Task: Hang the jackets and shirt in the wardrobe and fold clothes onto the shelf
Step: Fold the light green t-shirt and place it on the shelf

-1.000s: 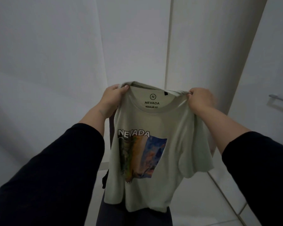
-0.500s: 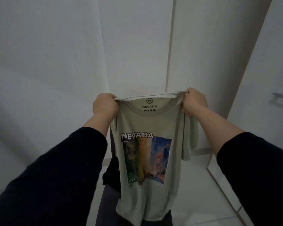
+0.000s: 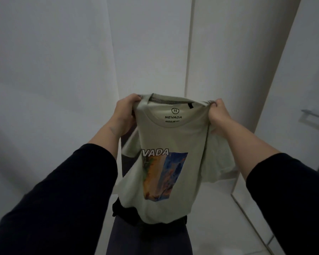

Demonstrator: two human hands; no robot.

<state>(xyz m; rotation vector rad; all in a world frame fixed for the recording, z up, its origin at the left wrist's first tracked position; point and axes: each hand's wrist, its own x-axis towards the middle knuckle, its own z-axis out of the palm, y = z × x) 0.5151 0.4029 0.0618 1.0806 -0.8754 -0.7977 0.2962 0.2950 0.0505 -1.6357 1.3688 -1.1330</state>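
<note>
Ahead: white wardrobe doors (image 3: 228, 52), metal handle (image 3: 315, 116) at right; dark garment (image 3: 122, 210) below. Left hand (image 3: 124, 115) and right hand (image 3: 219, 115) each grip a shoulder of the pale green T-shirt (image 3: 173, 140), arms outstretched, shirt hanging between them

Soft matt cloth T-shirt (image 3: 175, 137) with smooth printed graphic; smooth matt white wardrobe panels (image 3: 151, 45); metal handle (image 3: 315, 115).

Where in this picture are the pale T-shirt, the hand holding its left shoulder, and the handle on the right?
T-shirt (image 3: 188, 137): head view, plain chest fabric below the collar.
Left hand (image 3: 124, 115): head view, back of the hand.
Metal handle (image 3: 315, 115): head view, the bar on the white door.
</note>
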